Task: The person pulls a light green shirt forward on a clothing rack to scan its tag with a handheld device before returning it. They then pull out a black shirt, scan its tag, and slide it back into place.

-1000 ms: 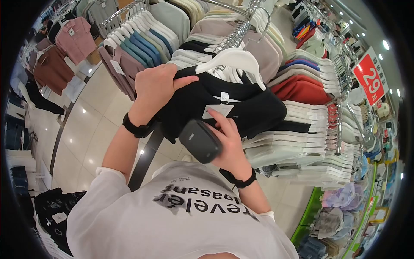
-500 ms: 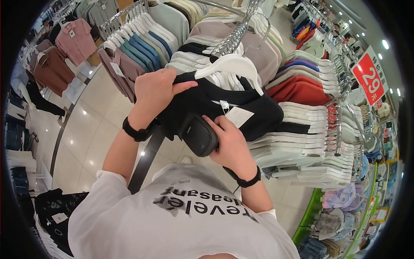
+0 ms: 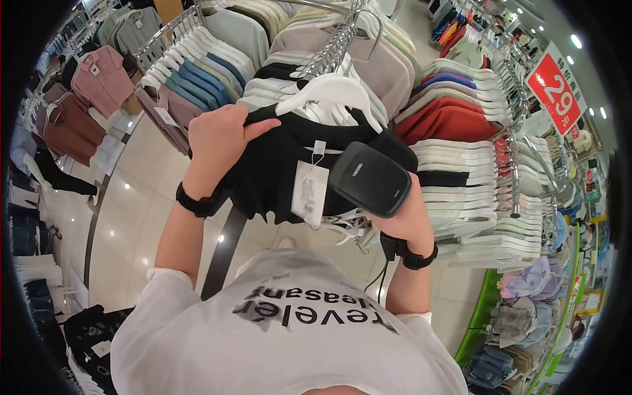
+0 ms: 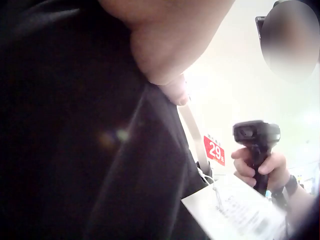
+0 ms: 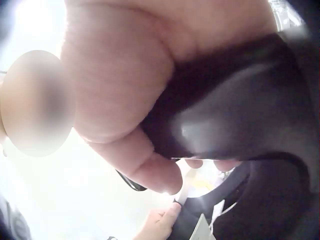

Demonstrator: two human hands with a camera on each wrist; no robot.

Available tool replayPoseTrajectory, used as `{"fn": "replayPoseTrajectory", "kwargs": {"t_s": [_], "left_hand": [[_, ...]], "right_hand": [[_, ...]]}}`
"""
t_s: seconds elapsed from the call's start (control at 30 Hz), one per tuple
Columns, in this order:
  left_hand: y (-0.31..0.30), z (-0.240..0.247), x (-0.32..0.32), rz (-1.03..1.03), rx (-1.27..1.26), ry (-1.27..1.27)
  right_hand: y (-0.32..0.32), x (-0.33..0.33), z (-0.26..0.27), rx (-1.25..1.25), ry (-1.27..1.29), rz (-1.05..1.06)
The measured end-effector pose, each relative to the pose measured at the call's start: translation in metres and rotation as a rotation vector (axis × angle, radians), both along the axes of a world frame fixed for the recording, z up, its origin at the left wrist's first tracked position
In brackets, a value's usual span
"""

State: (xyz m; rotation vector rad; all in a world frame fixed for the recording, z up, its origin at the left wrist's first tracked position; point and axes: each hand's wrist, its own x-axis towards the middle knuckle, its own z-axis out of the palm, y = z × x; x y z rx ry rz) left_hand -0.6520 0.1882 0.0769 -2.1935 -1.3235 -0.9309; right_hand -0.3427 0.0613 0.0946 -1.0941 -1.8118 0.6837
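Observation:
My left hand (image 3: 217, 139) grips the shoulder of a black top (image 3: 260, 174), its thumb lying over the cloth at the end of a white hanger (image 3: 336, 90). A white price tag (image 3: 309, 192) dangles from the neckline, printed side up in the head view. In my right hand (image 3: 413, 214) is a black handheld barcode scanner (image 3: 370, 179), held over the top's right side beside the tag. The left wrist view shows the fingers wrapped round the scanner's handle (image 4: 261, 181), with the tag (image 4: 235, 212) nearer that camera. The left hand's other fingers are hidden behind the cloth.
Beyond the top runs a chrome rail (image 3: 332, 49) packed with shirts on white hangers. More racks stand to the left, and white shirts (image 3: 454, 187) hang close on the right. A red 29 sign (image 3: 556, 92) rises at upper right. Tiled floor (image 3: 131, 217) shows at left.
The right hand has swung the scanner to the right, away from over the top's middle. The tag, earlier near that hand's fingers, now hangs free to the left. The left hand keeps its grip.

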Motion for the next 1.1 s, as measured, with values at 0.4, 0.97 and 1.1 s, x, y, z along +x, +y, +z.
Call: {"fn": "replayPoseTrajectory", "kwargs": {"t_s": [0.4, 0.97, 1.1], "left_hand": [[0.005, 0.007, 0.001, 0.096, -0.054, -0.016], [0.011, 0.010, 0.004, 0.061, 0.023, -0.008], [0.011, 0.009, 0.003, 0.064, 0.017, -0.007]], "right_hand": [[-0.042, -0.014, -0.081, -0.196, 0.194, -0.361], [-0.053, -0.043, -0.115, -0.287, 0.186, -0.340], [-0.053, -0.043, -0.116, -0.295, 0.204, -0.345]]}}
